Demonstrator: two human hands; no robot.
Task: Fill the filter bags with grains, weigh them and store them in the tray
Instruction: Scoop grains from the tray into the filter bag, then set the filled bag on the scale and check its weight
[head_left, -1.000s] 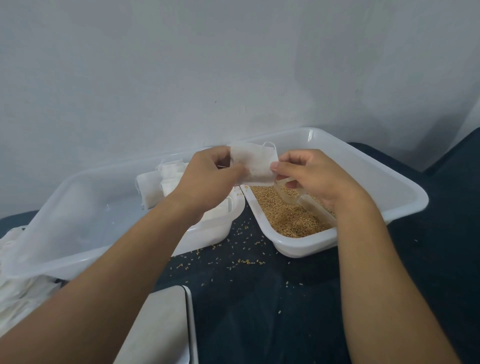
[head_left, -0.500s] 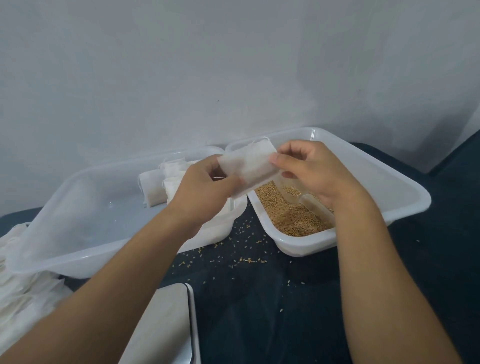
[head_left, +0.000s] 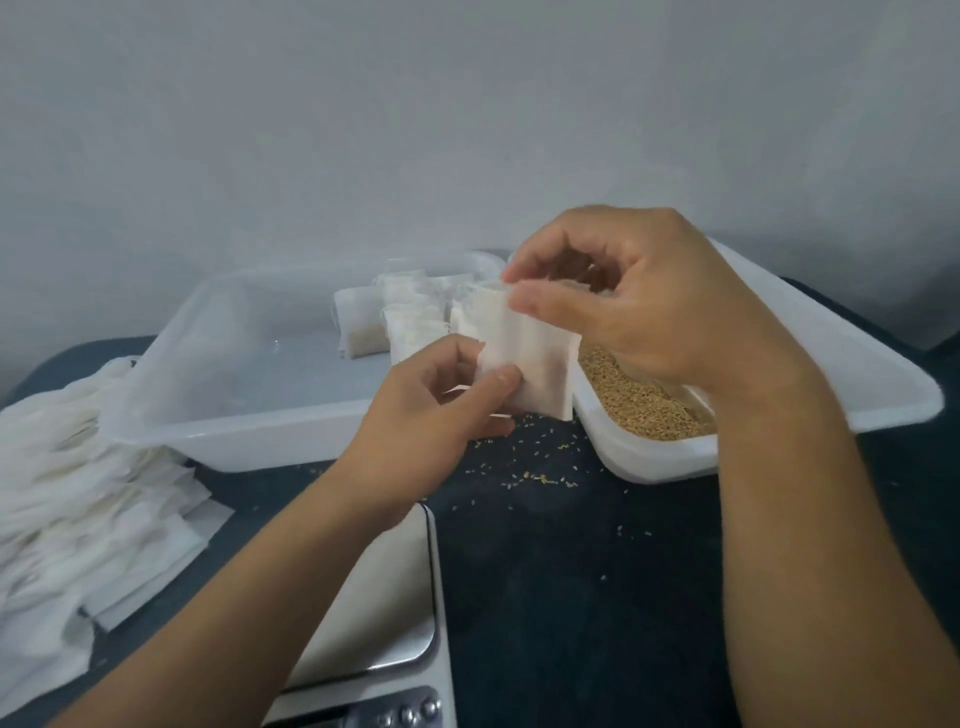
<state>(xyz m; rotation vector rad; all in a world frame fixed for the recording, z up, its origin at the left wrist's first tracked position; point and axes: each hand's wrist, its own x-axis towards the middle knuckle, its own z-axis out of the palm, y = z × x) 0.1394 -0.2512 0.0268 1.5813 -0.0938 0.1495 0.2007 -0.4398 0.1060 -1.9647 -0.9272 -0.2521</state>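
Filter bag (head_left: 524, 358) now turned upright: left hand (head_left: 441, 410) pinches its lower edge, right hand (head_left: 644, 301) pinches the mouth, ready for filling.

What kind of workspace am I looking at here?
Probably a small hand-packing station, home or workshop, not a factory line. A dark-covered table against a plain wall holds a tray of grains, a heap of empty filter bags, a tray of filled bags and a digital scale.

Storage tray (head_left: 218, 405) left — grain tray (head_left: 831, 384) right
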